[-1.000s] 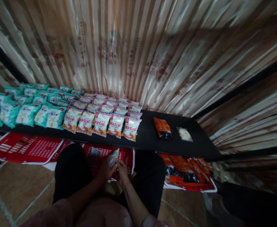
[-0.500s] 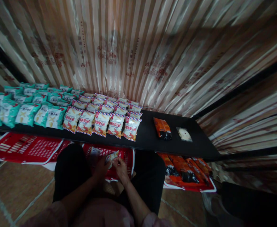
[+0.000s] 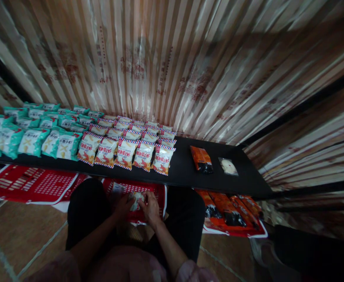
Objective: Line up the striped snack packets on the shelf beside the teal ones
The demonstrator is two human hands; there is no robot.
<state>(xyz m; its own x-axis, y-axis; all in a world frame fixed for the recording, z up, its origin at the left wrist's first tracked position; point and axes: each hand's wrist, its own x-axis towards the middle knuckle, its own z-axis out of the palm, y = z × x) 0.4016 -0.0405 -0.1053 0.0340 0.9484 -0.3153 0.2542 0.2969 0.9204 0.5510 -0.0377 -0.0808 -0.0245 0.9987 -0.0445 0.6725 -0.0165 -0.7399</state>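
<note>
Between my knees, above a red basket [image 3: 157, 192], a small white snack bag [image 3: 136, 200] with printing is held in both hands. My left hand [image 3: 123, 206] grips its left side, fingers closed on it. On its right side my right hand [image 3: 150, 206] pinches the edge with thumb and fingers. Just ahead, on the black table [image 3: 183, 164], stand rows of white snack bags [image 3: 126, 152] with striped edges and orange bottoms. Left of them are rows of teal snack bags [image 3: 32, 141].
An orange packet [image 3: 201, 158] and a small clear packet [image 3: 228, 166] with pale contents lie on the table's right part. Below it, a red basket [image 3: 256, 232] holds several orange packets [image 3: 227, 207]. Another red basket [image 3: 51, 186] sits lower left. Striped curtain [image 3: 148, 58] hangs behind.
The snack bag in my hands has turned from tilted up at its right end to lying flatter, printed face showing. My right hand has spread its hold along the bag's right side.
</note>
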